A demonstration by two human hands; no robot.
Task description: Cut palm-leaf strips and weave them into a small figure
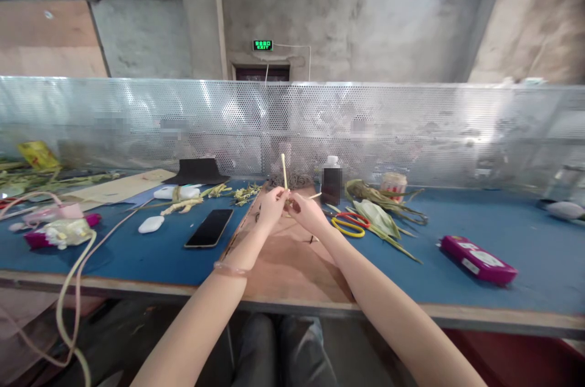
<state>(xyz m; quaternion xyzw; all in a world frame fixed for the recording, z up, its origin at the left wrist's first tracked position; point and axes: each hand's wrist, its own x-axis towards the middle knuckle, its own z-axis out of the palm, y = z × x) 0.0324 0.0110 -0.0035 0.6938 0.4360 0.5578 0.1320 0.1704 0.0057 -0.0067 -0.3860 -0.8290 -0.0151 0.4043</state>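
Over a reddish-brown board point(283, 277), my left hand point(273, 204) and my right hand point(305, 210) meet with fingers pinched together. A pale, thin plant-like strip point(284, 170) sticks up from between them. A second pale end point(315, 195) points out to the right past my right hand; I cannot tell whether it belongs to the same strip. My fingers hide where the pieces come together. Right of my right hand lie red-and-yellow-handled scissors point(350, 225). A dark phone point(209, 228) rests to the left of my left hand.
On the blue tabletop point(397, 277) are dried leaves point(379, 219), a dark bottle point(331, 184), a can point(393, 186) and a purple packet point(478, 259). To the left lie a white earphone case point(151, 224), plant scraps point(245, 194) and a looping cable point(68, 301). A perforated metal screen point(205, 125) stands behind.
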